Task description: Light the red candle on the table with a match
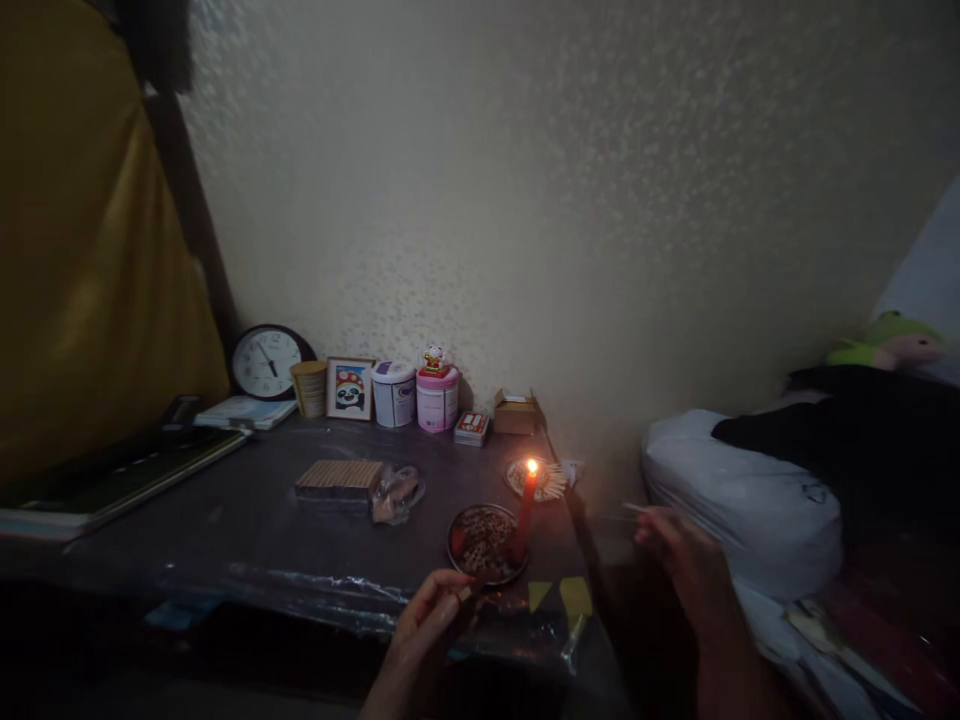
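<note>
My left hand is closed around a small matchbox at the front edge of the table, just before a round metal dish with dark and pale bits in it. A lit red candle stands upright at the dish's right side. To the right of the table edge, my right hand pinches a thin pale matchstick, held apart from the flame. Whether its tip is burnt is too dim to tell. Behind the candle, a second dish holds several loose matchsticks.
A row of small boxes and a clear plastic bag lie mid-table. Along the wall stand a clock, a picture frame, tubs and an open carton. Yellow tape marks the front corner. White bedding lies right.
</note>
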`<state>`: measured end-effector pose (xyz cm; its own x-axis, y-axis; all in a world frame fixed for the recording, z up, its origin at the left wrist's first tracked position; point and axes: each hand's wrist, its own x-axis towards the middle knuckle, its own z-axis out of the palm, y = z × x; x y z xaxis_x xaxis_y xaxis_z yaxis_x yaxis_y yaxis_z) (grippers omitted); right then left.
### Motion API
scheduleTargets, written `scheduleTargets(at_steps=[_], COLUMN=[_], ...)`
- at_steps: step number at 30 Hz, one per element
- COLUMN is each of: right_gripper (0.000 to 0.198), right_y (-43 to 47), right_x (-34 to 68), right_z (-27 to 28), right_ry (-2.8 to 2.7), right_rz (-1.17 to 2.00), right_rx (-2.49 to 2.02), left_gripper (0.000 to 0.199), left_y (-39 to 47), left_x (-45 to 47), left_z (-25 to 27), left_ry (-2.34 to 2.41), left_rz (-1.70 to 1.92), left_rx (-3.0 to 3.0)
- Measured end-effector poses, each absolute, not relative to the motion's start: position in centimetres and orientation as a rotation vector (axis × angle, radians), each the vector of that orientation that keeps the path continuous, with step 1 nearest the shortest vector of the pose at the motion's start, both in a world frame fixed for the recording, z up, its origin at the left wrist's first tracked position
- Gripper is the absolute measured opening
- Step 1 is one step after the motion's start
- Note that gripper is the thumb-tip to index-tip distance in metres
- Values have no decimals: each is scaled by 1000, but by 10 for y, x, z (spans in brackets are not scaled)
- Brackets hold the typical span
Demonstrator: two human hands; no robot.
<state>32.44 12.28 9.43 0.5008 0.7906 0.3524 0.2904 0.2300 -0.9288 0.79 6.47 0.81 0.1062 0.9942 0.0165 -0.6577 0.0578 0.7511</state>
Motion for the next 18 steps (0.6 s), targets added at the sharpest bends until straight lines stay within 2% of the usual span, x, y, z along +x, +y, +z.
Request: scheduleTargets(at_steps=[2,7,18], right_gripper=[15,28,31], right_y=[127,139,165], right_x=[322,326,333], right_z=[85,63,14], right_ry=[-1031,-975,-825], right_rz=[432,488,657], right_rx=[-1418,-1452,-1361], left_gripper=[32,32,34], left_y=[65,66,65], left_x=[8,8,6], left_z=[7,1,7], left_ry=[618,602,619], left_rz=[1376,1376,1360], left_rx=[692,672,656])
